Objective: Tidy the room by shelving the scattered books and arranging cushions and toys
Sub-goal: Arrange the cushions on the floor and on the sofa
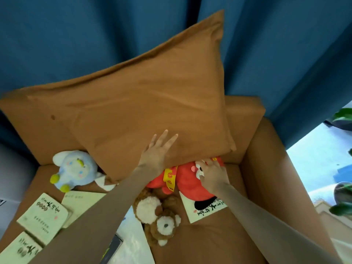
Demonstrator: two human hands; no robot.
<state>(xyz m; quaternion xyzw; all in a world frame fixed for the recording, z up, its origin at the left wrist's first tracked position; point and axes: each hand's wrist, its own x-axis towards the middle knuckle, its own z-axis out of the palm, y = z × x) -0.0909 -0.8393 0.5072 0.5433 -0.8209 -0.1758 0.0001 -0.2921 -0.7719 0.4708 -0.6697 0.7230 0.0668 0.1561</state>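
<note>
A big brown cushion (pixel 152 103) leans against the sofa back. My left hand (pixel 157 151) lies flat on its lower part with the fingers spread and straight. Just under the cushion's lower edge lies a red plush toy (pixel 182 180) with a yellow sash; my right hand (pixel 212 175) grips its head with curled fingers. A brown teddy bear (pixel 159 216) lies on its back in front of it. A pale blue plush toy (pixel 74 170) sits at the left. Several pale books (pixel 43 218) are scattered on the seat, and another book (pixel 203 210) lies partly under the red toy.
The brown sofa (pixel 219 242) has a high right armrest (pixel 266 168) and a second back cushion (pixel 243 119) behind the big one. Blue curtains (pixel 95 35) hang behind. A glossy white book (pixel 133 242) lies near my left forearm. Green plant leaves (pixel 342 208) show at the right edge.
</note>
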